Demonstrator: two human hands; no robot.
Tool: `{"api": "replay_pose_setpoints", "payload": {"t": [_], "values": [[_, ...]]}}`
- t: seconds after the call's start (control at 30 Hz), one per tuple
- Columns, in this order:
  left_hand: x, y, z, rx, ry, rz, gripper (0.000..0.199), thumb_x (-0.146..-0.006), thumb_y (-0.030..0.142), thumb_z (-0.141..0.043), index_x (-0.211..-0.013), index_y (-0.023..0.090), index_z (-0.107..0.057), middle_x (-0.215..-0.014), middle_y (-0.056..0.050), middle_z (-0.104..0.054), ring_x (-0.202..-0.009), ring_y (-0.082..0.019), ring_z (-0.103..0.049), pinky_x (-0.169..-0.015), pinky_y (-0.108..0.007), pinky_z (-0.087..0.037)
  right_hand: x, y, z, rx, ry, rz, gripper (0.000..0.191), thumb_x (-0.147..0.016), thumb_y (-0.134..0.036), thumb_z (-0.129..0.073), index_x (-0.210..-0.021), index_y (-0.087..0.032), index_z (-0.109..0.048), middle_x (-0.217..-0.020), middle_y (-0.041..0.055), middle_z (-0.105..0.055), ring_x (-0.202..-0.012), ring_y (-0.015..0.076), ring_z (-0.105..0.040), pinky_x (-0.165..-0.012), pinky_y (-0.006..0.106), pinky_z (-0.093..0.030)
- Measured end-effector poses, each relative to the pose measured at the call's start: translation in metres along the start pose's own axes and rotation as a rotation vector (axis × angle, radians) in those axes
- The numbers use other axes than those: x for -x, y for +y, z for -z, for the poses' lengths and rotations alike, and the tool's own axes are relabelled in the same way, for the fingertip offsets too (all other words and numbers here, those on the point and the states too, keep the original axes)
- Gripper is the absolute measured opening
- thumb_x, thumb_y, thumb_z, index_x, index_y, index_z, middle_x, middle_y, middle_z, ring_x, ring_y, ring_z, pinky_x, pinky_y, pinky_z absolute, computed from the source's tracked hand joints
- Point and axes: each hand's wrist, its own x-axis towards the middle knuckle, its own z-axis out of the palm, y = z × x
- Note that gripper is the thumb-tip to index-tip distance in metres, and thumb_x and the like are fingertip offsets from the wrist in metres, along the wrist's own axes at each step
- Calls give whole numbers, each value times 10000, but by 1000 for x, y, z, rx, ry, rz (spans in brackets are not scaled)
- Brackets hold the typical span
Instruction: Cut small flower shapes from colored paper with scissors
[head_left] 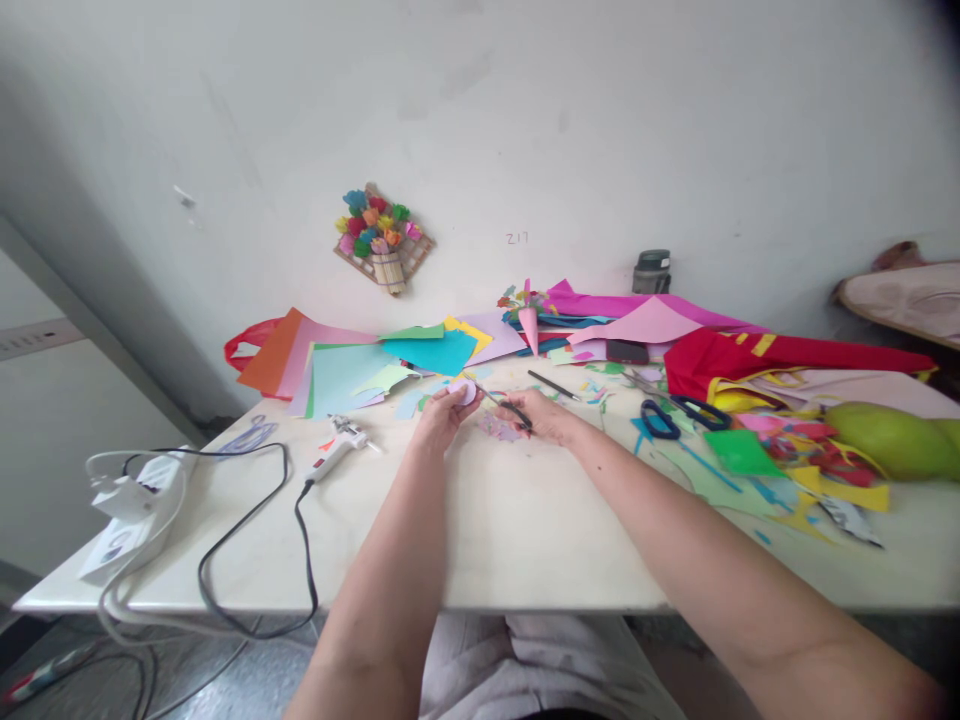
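Pale grey wall [480,120] rises behind a cream table [540,550] strewn with coloured paper. Above the tabletop, the left hand [445,415] pinches a small lilac paper piece [465,392] between its fingers; those of the right hand [551,418] are wrapped round the black handles of small scissors [517,414], blades pointing at the lilac piece. Lilac scraps [502,430] lie just below and right of that piece, and a black pen [553,386] farther right of it. Coloured sheets spread behind it, a turquoise sheet [439,352] nearest. To its left are a white glue gun [334,457] and, farther out, a white power strip [112,545] with a plug in it; well to its right, navy-handled scissors [664,436] and green fruit [862,440]. Behind it and slightly right, a pink cone [529,330] holds little paper flowers, with a dark bottle [651,275] beyond. Up and left of it, a wall hanging's straw holder [388,272] is filled with bright blooms [371,220]; up and right, handwritten digits [517,238] read "217".
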Motion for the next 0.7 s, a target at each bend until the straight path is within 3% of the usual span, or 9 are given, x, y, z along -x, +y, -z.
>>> {"api": "replay_pose_setpoints", "payload": {"t": [0.7], "values": [[0,-3,1,-7,-31,7,144,-743,86,-699,-885,99,-677,-897,-95,-727,-802,-196,-718,-834,-334,-592,-2,5,2,-13,20,6,236,-712,-328,-729,-681,-153,-574,-490,-52,-431,-390,63,-357,-323,190,-275]]}}
